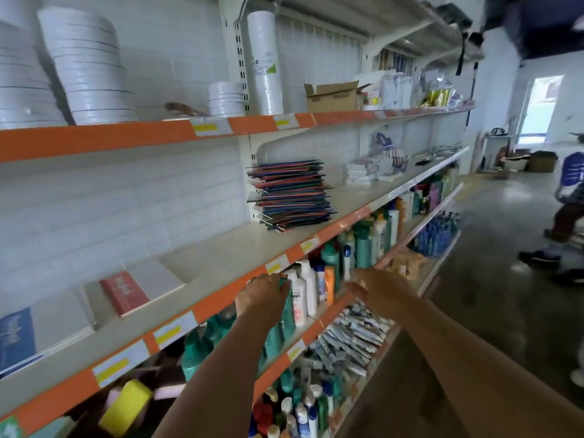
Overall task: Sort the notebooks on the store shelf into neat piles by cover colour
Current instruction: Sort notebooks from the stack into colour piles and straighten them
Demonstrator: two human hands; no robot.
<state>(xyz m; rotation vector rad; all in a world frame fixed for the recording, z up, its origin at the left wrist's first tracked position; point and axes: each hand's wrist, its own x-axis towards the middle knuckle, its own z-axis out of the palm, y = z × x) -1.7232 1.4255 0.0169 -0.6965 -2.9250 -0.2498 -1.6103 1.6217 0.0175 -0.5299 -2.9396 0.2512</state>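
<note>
My left hand (264, 292) has its fingers curled over the top of a teal bottle (286, 314) on the toiletries shelf, and my right hand (363, 287), just across from it, reaches in with fingers loosely spread and nothing held, as far as the blur lets me judge. Neither hand is on a notebook.

The things I am meant to sort sit above both hands. The mixed notebook stack (290, 194), its covers jumbled dark blue, red and green and its edges skewed, stands up and to the right of my right hand on the cream shelf (221, 260). Up and to the left of my left hand lie a red notebook pile (124, 294) and, further left, a blue notebook pile (17, 335).

To do this step well, I judge I should let go of the bottle, lift both hands to the stack, take one notebook off the top, read its cover colour and lay it square on the matching pile, starting a new pile in the bare stretch between for any other colour.

Much is unclear: motion blur smears my fingertips, so whether the left hand truly clamps the bottle or only rests on it is uncertain. The blue pile is cut by the frame edge, and I cannot count the stack's notebooks.
</note>
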